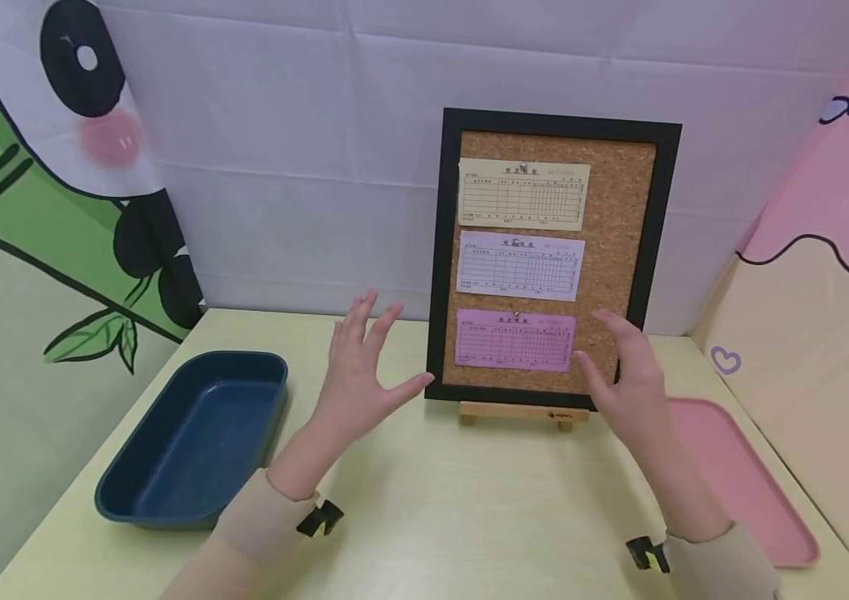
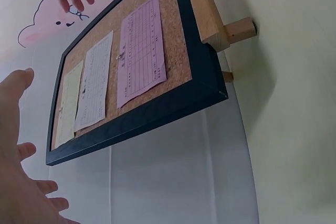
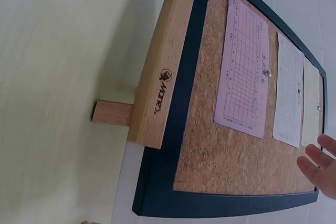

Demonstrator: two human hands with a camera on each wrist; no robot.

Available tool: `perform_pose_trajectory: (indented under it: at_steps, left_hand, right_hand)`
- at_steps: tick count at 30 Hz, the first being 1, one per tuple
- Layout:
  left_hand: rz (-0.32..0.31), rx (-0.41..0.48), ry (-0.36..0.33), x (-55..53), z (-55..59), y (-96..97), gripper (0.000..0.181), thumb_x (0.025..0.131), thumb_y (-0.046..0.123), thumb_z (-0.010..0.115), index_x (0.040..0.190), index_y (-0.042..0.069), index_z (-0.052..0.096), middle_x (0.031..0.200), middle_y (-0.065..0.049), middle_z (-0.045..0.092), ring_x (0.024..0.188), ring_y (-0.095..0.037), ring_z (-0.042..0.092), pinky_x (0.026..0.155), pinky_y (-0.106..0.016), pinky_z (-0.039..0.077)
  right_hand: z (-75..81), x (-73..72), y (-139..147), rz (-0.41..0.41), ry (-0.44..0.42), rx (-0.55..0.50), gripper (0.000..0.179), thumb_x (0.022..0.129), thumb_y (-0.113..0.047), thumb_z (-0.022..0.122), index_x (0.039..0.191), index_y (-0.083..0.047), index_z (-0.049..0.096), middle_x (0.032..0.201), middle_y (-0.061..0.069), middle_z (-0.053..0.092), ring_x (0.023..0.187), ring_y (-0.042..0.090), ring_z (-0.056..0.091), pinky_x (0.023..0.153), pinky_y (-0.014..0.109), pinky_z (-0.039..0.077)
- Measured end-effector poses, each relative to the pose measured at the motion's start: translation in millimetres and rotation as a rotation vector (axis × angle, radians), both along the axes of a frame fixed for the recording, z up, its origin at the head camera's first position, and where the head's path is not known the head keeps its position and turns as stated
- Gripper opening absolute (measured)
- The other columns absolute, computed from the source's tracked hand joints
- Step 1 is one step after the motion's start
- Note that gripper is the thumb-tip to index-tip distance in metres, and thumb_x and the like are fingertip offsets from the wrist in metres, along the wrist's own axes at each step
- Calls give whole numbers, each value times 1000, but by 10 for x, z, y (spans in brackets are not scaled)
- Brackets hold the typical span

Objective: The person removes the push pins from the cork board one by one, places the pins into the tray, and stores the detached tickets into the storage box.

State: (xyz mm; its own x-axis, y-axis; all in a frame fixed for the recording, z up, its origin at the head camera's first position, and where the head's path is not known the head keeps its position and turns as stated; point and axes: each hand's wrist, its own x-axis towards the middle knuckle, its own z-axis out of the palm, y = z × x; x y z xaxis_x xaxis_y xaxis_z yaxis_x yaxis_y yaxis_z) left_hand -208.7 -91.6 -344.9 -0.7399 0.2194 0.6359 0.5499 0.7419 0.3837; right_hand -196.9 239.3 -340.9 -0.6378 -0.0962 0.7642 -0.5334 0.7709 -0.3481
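A black-framed cork board [image 1: 619,242] leans upright on a small wooden easel [image 1: 514,411]. Pinned to it, one above another, are a cream paper form [image 1: 521,196], a white form [image 1: 520,267] and a pink form [image 1: 514,342]. My left hand [image 1: 352,383] is raised beside the frame's lower left, fingers spread and thumb pointing at the frame. Over the lower right side of the board, my right hand [image 1: 637,387] overlaps the frame with fingers apart and bent. Neither hand holds anything. Metal pushpins [image 3: 266,72] show at the forms' edges.
A deep blue tray [image 1: 192,442] stands on the table at the left. A flat pink tray [image 1: 739,475] lies at the right, partly behind my right forearm. Behind the board hangs a pale cloth [image 1: 282,125] with cartoon prints at both sides.
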Motion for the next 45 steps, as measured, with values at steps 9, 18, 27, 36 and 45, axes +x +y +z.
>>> perform_pose_trajectory:
  at_steps: [9, 18, 27, 36, 45]
  left_hand:
    - [-32, 84, 6, -186, -187, 229, 87, 69, 54, 68, 139, 28, 24, 148, 1, 9, 135, -21, 11, 104, -54, 12]
    - [-47, 130, 5, -377, -372, 461, 87, 69, 51, 69, 139, 27, 23, 148, -3, 8, 134, -25, 14, 99, -58, 17]
    - [-35, 169, -6, -520, -427, 666, 83, 68, 45, 72, 136, 28, 27, 147, -10, 9, 133, -28, 15, 99, -57, 20]
    - [16, 178, -23, -655, -458, 786, 78, 67, 40, 74, 131, 25, 31, 145, -15, 10, 132, -31, 15, 99, -56, 20]
    - [54, 190, -51, -734, -482, 846, 71, 68, 39, 74, 124, 24, 35, 146, -12, 9, 131, -31, 17, 100, -53, 22]
  right_hand:
    - [-92, -167, -217, 70, 8, -49, 51, 80, -12, 65, 127, -8, 44, 117, 13, 53, 105, 24, 50, 86, 39, 41]
    - [-202, -385, -358, 57, 14, -92, 46, 80, -16, 66, 121, -7, 48, 97, 9, 59, 82, 19, 55, 67, 35, 49]
    - [-293, -609, -469, 34, 8, -94, 40, 80, -22, 66, 115, -9, 52, 84, 3, 57, 65, 10, 49, 54, 25, 43]
    - [-334, -763, -538, -64, 45, -46, 32, 78, -27, 67, 104, -10, 58, 74, 0, 56, 58, 10, 50, 51, 26, 41]
    - [-350, -822, -565, -121, 51, -12, 25, 77, -27, 68, 96, -12, 60, 70, -1, 56, 57, 10, 51, 49, 27, 41]
